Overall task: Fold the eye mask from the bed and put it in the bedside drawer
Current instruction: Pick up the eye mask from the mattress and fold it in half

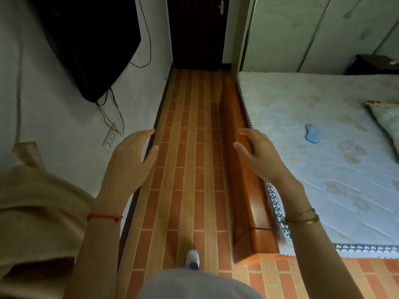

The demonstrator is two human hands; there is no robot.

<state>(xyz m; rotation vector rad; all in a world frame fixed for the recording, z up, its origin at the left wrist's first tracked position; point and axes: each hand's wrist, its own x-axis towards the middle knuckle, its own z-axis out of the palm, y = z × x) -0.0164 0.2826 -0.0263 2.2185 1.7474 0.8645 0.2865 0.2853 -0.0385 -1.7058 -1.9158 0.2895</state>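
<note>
Quilted bed (336,190), blue eye mask (312,133), pillow (386,119)

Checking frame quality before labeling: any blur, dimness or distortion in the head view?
Head view: dim room, green-grey cast; wide-angle bends the bed frame and wall edges; eye mask small but distinct on the mattress; both hands, left hand and right hand, reasonably sharp.

Nothing to read here.
No letters, numbers, brand marks or signs can be made out anywhere: the mattress (323,169) carries only a woven flower pattern and a cross-stitch border, and the power strip (109,138) on the wall is too small to show any marking.
</note>
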